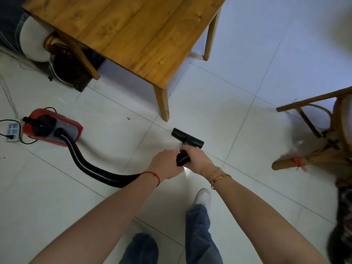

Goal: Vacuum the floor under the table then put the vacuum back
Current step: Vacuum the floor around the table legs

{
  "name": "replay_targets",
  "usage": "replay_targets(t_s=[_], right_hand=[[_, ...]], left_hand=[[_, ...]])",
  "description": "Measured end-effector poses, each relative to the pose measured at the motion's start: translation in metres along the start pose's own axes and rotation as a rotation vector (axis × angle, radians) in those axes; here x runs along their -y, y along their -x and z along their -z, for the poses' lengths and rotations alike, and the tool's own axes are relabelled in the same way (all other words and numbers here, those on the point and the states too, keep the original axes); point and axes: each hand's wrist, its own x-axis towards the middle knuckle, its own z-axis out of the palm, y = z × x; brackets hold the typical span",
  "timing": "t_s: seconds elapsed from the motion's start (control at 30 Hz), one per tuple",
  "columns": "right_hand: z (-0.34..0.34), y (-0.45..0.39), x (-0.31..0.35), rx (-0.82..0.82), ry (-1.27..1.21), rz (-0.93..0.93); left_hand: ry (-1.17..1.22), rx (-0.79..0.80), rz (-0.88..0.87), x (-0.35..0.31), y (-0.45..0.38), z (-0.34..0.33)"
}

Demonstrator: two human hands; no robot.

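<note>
- So, both hands sit close together on the black hose at the middle of the frame: the left hand is curled round it from the left, the right hand is wrapped round the end nearest the nozzle. Two hands there likely steady the short stiff end so the head can be steered.
- The floor nozzle lies flat on the tiled floor just above the hands, near the wooden leg of the worktop but not yet beneath it; I'd judge the sweep under it is about to start or only just at its edge.
- The hose loops away to the left and up to the red vacuum body at mid left, parked clear so the slack lets the head reach under.
- A power strip sits touching or just beside the body at the left edge, cord plugged in.
- A cane chair stands at the right, well apart from the nozzle.
- A white shoe steps forward below the hands.
</note>
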Motion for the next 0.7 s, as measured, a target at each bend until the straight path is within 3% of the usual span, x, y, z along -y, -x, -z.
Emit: replay_targets(t_s=[0.37, 0.7], right_hand=[[0.109, -0.03, -0.095, 0.077, 0.054, 0.124], [0.155, -0.072, -0.131, 0.104, 0.136, 0.197]], left_hand=[[0.235, -0.053, 0.147, -0.12, -0.077, -0.004], [0.238, -0.095, 0.17, -0.156, -0.131, 0.009]])
